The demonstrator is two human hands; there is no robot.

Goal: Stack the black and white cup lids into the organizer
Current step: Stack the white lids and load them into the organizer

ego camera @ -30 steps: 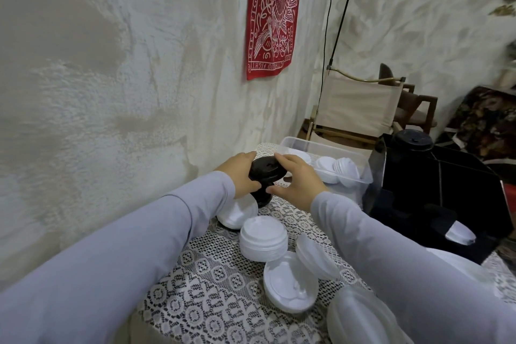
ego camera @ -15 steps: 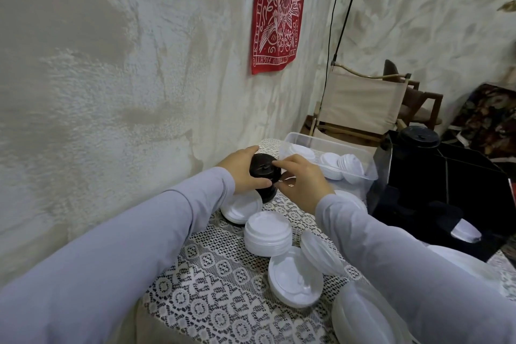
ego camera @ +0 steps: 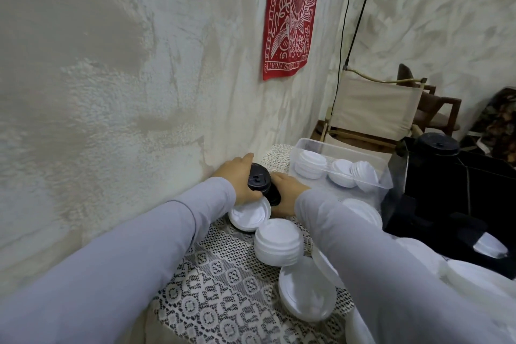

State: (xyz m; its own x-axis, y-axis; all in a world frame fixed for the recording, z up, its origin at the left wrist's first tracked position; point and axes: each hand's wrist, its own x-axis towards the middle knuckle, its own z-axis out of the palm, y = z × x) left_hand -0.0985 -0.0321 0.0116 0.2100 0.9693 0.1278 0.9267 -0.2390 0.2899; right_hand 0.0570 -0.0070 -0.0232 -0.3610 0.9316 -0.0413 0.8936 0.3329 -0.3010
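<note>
Two hands meet at a lace-covered surface (ego camera: 223,288), close to a plaster wall (ego camera: 111,92) with a red banner (ego camera: 291,14); a canvas chair (ego camera: 374,109) stands behind. The stack of black lids (ego camera: 259,180) is between the left hand (ego camera: 237,181) and the right hand (ego camera: 287,195); the fingers (ego camera: 247,159) of both curl around it. White lids (ego camera: 279,240) lie just before the fingers, the black organizer (ego camera: 460,190) to their right.

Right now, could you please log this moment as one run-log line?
phase: pickup | left hand: grips black lid stack | right hand: grips it too | organizer: apart, on the right
</note>
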